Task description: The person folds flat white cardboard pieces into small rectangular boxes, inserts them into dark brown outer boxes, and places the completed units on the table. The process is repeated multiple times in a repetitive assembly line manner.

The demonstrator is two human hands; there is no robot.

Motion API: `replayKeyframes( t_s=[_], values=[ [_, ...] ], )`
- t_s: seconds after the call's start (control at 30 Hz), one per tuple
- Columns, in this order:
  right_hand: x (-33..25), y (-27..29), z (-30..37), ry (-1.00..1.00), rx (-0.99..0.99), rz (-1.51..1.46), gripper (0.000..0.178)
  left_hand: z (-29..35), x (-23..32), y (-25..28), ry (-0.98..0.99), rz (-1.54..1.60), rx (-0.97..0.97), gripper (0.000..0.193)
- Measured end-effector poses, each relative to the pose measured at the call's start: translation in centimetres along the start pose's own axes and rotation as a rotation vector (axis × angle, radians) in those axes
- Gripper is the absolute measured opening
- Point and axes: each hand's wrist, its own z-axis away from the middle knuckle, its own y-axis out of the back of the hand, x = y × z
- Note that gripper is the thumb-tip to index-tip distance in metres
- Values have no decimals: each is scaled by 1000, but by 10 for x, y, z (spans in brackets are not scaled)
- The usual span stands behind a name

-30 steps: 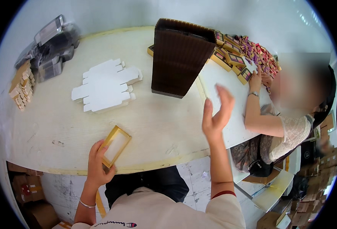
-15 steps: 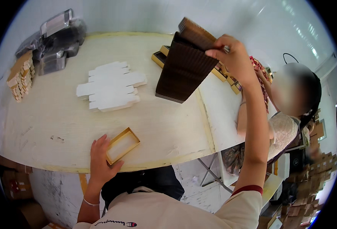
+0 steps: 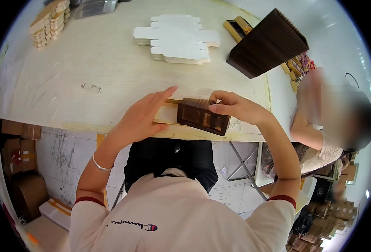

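My left hand [image 3: 142, 115] spans a shallow gold-edged box [image 3: 167, 111] with a white inside, thumb at its near edge and fingers along the far one. That box lies near the table's front edge. Between thumb and fingers, my right hand [image 3: 239, 106] grips a dark brown plastic insert tray [image 3: 201, 116] with square recesses. The tray is tilted over the box's right part and hides it. Its ridged upper side may be several nested trays; I cannot tell. Farther right stands a tall, ribbed dark brown stack [image 3: 269, 44] of what look like such trays.
Flat white carton blanks [image 3: 177, 38] lie piled on the table [image 3: 110, 105] beyond my hands. Small pale boxes [image 3: 49, 25] are stacked far left, beside clear plastic packs [image 3: 96, 7]. Gold boxes [image 3: 234, 30] stand behind the brown stack. A co-worker [image 3: 309, 140] sits to the right.
My right hand has come down from the tall stack to the gold box with a brown tray. My left hand has closed around the box, which is turned more sideways. The view has shifted.
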Motion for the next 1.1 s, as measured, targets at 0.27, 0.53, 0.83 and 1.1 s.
replayKeyframes(
  t_s=[0.27,0.53,0.83,1.1],
  values=[
    [15,-38,-45,109,427,38,30,-5,-6,-8,-93,-103,0,72],
    [26,-69,7,683,529,973,75,-6,-12,-6,-172,-80,18,76],
    [28,-61,18,599,509,722,57,-4,-14,-5,-157,-10,20,79],
    [29,-78,3,508,581,661,56,-11,-11,-2,-228,-112,-29,62]
  ],
)
